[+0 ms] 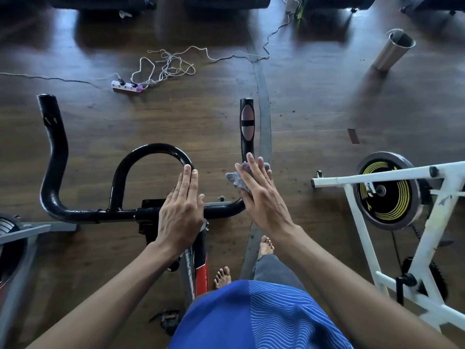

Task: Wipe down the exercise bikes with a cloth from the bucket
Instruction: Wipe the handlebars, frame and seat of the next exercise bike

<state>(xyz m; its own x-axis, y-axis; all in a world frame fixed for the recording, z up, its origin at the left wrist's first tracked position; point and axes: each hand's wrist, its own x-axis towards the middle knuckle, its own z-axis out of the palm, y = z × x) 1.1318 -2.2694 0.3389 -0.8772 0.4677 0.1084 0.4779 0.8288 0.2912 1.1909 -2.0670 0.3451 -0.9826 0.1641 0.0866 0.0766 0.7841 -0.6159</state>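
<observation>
Wood floor (cords); L hand flat on handlebar, R hand flat on cloth

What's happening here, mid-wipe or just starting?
Mid-wipe, it seems. A person stands at a black bike, both hands on its handlebar. The right hand presses a grey cloth with straight fingers against the bar's right arm, below the grip. The left hand rests flat on the centre loop and crossbar. The white bike on the right is untouched. No bucket in view.
</observation>
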